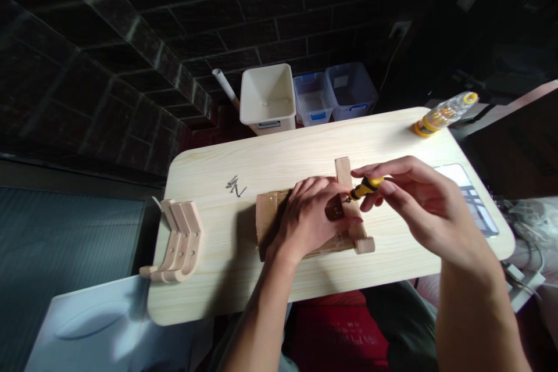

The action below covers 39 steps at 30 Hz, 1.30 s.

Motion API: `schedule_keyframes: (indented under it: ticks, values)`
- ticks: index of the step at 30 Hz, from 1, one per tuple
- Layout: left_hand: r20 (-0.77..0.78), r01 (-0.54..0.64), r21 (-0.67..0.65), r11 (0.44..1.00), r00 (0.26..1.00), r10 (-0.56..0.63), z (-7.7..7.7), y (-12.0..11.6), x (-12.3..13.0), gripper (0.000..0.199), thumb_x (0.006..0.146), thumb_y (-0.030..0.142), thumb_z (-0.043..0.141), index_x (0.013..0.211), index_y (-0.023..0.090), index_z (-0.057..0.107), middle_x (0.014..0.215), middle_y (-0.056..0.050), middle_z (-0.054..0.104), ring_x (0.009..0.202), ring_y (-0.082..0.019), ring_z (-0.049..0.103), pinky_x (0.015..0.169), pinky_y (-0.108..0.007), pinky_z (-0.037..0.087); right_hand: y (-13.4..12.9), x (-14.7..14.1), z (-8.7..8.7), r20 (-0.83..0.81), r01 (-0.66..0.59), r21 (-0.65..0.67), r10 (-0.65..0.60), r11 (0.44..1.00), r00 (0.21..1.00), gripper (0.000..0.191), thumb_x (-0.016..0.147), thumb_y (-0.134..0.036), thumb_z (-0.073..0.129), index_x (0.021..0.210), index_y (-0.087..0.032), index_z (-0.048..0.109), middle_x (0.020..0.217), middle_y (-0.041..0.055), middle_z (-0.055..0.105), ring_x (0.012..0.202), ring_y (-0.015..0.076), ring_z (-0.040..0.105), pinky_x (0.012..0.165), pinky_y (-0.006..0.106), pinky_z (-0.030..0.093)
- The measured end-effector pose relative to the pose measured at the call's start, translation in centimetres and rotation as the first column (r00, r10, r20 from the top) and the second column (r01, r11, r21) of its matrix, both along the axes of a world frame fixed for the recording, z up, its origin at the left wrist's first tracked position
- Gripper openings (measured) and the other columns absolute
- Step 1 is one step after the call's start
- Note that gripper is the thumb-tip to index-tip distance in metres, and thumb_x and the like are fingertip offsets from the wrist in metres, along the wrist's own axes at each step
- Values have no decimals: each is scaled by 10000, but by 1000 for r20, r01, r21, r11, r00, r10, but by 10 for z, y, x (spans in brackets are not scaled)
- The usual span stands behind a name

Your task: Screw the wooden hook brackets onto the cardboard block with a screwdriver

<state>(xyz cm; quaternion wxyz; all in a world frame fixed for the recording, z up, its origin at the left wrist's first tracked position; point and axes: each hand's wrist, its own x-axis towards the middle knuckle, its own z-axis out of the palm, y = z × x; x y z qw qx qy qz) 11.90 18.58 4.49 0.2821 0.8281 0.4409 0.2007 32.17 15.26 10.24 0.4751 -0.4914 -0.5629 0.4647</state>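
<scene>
My right hand (418, 197) grips a yellow and black screwdriver (367, 187) between thumb and fingers. Its tip points down at a hole in a wooden hook (343, 170), where a small dark screw head seems to sit. That hook lies across the right end of a brown taped box (271, 209). My left hand (307, 212) presses on the box, its thumb and index finger bracing the hook near the tip. Several loose screws (235, 185) lie left of the box. More wooden hooks (181, 241) stand side by side at the table's left end.
A clear and yellow screwdriver-bit holder (444, 115) stands at the back right of the pale wooden table (305, 151). A shiny phone or tablet (473, 200) lies at the right edge. Behind the table are a cream bin (268, 93) and two clear plastic boxes (351, 93).
</scene>
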Motion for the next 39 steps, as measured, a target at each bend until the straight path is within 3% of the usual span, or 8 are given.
schedule_keyframes:
  ticks: [5, 9, 18, 21, 26, 31, 39]
  values:
    - [5, -1, 2, 1000, 1000, 1, -1, 1, 1, 374, 865, 525, 802, 1146, 305, 687, 1184, -7, 726, 1172, -253, 632, 1027, -406, 453, -1, 2, 2, 62, -42, -15, 42, 999, 997, 299, 995, -321, 708, 1290, -291, 745, 1248, 66, 753, 810, 163, 729, 766, 309, 641]
    - [-13, 0, 3, 1000, 1000, 0, -1, 1, 1, 394, 856, 544, 805, 1154, 314, 687, 1197, -5, 720, 1163, -254, 630, 1025, -406, 450, -2, 5, 1, 47, -39, -8, 39, 999, 998, 264, 962, -305, 752, 1225, -290, 776, 1259, 63, 747, 831, 169, 728, 768, 302, 635]
    - [-17, 9, 22, 1000, 1000, -9, -1, 2, 1, 440, 870, 586, 775, 1200, 313, 672, 1181, -3, 718, 1163, -254, 626, 1018, -401, 447, 1, 1, -1, 20, -73, 33, 72, 997, 997, 240, 901, -264, 818, 1135, -275, 768, 1165, 72, 753, 1115, 256, 718, 868, 316, 622]
    - [-25, 6, 1, 1000, 1000, -6, 0, 2, 1, 435, 862, 568, 791, 1202, 324, 674, 1210, -2, 716, 1181, -258, 621, 1034, -404, 442, 0, 0, 1, 63, -60, -3, 60, 998, 996, 261, 926, -320, 791, 1180, -276, 753, 1274, 83, 735, 1082, 249, 730, 840, 315, 635]
    - [-47, 14, -15, 1000, 999, -14, 2, 2, 1, 434, 870, 576, 777, 1214, 328, 684, 1215, -12, 716, 1187, -267, 618, 1037, -412, 438, -2, 1, 5, 57, -74, -16, 75, 997, 996, 231, 994, -345, 706, 1210, -272, 742, 1308, 75, 735, 846, 165, 741, 790, 295, 636]
    - [-53, 9, 10, 1000, 999, -8, 1, 2, 2, 450, 865, 572, 784, 1226, 325, 678, 1200, -14, 711, 1152, -267, 623, 1020, -413, 440, -3, 1, 5, 90, -106, -28, 109, 994, 990, 290, 979, -293, 731, 1269, -295, 747, 1200, 49, 769, 924, 177, 746, 819, 271, 621]
    - [-39, 15, 20, 1000, 999, -15, -1, 2, 2, 453, 867, 610, 763, 1201, 316, 675, 1182, -13, 701, 1137, -266, 620, 996, -417, 445, -2, -3, 5, 70, -104, 22, 103, 994, 992, 244, 917, -222, 797, 1152, -276, 762, 1168, 55, 762, 1057, 226, 733, 887, 296, 611]
